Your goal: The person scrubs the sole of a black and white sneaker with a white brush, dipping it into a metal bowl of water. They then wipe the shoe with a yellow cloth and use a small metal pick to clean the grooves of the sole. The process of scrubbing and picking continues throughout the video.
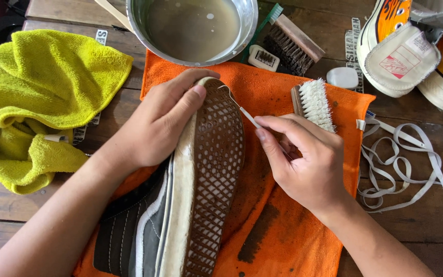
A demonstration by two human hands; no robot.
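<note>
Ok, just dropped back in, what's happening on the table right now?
A person is working on a dark shoe turned on its side on an orange cloth, brown waffle sole facing up. The left hand steadies the toe end. The right hand pinches a thin white pick, its hooked tip at the sole's grooves near the toe. A metal bowl of murky water, several brushes, a yellow towel, loose white laces and another pair of shoes lie around.
</note>
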